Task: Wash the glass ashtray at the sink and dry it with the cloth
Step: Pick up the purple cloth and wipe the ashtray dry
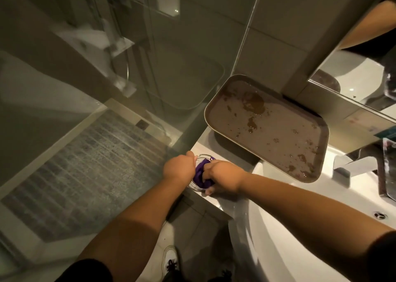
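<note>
Room: dim bathroom, glass shower screen [128, 71]
Counter [222, 198]: white, wet brown tray [265, 127] by sink [300, 228]
Left hand [179, 168]: gripping glass ashtray [198, 186]
Right hand [225, 177]: clenched on purple cloth [200, 174] inside it

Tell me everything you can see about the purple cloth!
The purple cloth looks soft and is scrunched into a bunch, not spread flat. It is pushed down inside the clear glass ashtray, which sits on the white counter beside the sink. The right hand presses it in, while the left hand holds the ashtray's edge. The hands hide most of it.
</note>
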A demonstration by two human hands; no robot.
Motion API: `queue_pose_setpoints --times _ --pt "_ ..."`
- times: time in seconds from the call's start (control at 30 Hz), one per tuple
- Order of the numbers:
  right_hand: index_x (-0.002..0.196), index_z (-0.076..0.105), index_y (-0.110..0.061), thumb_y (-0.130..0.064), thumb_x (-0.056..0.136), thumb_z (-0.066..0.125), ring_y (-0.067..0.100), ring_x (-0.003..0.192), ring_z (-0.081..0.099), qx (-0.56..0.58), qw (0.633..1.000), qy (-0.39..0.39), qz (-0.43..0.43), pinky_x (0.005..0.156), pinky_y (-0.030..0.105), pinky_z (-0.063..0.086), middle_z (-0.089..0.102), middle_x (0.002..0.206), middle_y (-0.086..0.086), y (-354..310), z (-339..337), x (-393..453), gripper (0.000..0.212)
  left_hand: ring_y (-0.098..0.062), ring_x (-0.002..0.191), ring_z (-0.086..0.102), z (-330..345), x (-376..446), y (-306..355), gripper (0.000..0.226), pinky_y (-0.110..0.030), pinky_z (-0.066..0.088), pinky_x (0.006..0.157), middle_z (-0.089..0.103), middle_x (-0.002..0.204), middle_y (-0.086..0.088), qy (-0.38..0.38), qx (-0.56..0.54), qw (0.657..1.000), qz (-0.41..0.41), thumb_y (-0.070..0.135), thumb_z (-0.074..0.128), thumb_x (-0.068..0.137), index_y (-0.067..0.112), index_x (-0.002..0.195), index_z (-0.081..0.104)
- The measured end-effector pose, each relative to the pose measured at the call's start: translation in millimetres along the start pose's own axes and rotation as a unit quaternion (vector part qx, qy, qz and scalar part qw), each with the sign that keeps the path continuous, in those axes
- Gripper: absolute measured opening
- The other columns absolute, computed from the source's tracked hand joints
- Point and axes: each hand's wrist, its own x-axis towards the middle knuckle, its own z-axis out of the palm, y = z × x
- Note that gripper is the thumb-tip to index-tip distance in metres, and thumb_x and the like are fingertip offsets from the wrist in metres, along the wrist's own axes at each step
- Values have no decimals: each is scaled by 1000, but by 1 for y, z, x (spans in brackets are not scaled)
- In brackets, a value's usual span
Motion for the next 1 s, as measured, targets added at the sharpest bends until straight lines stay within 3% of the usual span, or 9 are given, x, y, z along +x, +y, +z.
queue_pose_setpoints --times 0.2,0.33,0.47,0.6,0.77,0.9,1.0 --pt "99 71 -12 -39 81 72 23 99 55 67 985 120 108 79 29 39 64 101 5 -17 32 4 33 -36 89 64 1 -3 1 39 -36 38 59 68 100 -16 0 -6 1000 -13 37 25 104 8 111 49" --pt "105 71 -13 -37 82 72 25 101 56 55 996 48 48 85 35 46 64 106 6 -6 18 -1 33 -35 91 63 2 -10 2 41 -37 39 62 67 102 -16 -11 -33 999 -42 39 24 103 8 115 50" --pt "114 68 -13 -38 86 69 28 106 56 -1 998 -51 -26 93 41 46 64 115 9 4 -3 0 38 -36 92 62 -6 -3 1 41 -36 37 62 67 102 -16 -13 -21 1000 14 41 25 103 9 113 49" --pt "110 69 -11 -37 86 68 28 104 56 -17 998 -48 -41 90 39 45 64 113 9 5 -6 -3 36 -39 90 63 -9 1 0 38 -36 37 61 67 100 -17 -13 1 999 48 39 27 103 8 111 49" --pt "105 70 -11 -36 84 68 28 98 59 30 995 59 72 79 33 44 64 106 9 -17 17 -3 33 -39 90 63 -5 -2 1 36 -37 37 60 68 101 -18 -9 5 1000 29 37 29 103 8 110 48" --pt "94 72 -14 -34 85 70 25 88 63 160 950 168 209 71 28 42 70 96 7 -44 45 9 22 -37 93 62 -2 -6 4 38 -36 37 62 66 105 -17 -16 -11 1000 -11 38 28 103 8 112 48" --pt "97 72 -14 -35 84 71 24 92 61 117 969 148 159 74 28 42 68 99 7 -33 40 4 25 -36 95 62 0 -12 5 39 -36 37 64 66 107 -17 -19 -45 998 -42 37 28 103 7 114 50"
